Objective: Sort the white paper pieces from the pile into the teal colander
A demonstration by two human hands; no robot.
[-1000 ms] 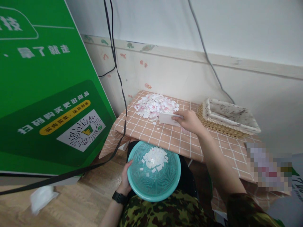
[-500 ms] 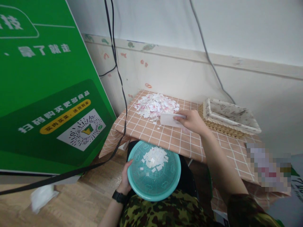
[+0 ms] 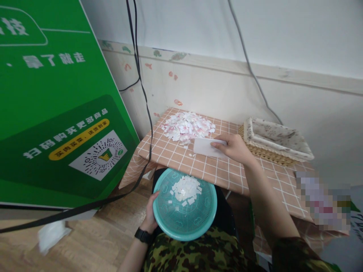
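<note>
Person's R hand [image 3: 234,147] pinches a white card [image 3: 204,146], free end pointing L; pile of paper bits [image 3: 187,126] lies just beyond & L of that grip on the checked cloth [image 3: 210,166], w/ a lined basket [image 3: 258,149] near, to the grip's R. L hand [image 3: 150,212] holds the L rim of a green colander [image 3: 185,226], thumb on top, w/ white bits [image 3: 185,189] inside, R of that grip; can't tell how the other fingers sit underneath.

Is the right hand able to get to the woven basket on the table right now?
Probably yes: the right hand is close to the woven basket, and I see nothing between them. It holds a white card, though, so it might need to let go first.
</note>
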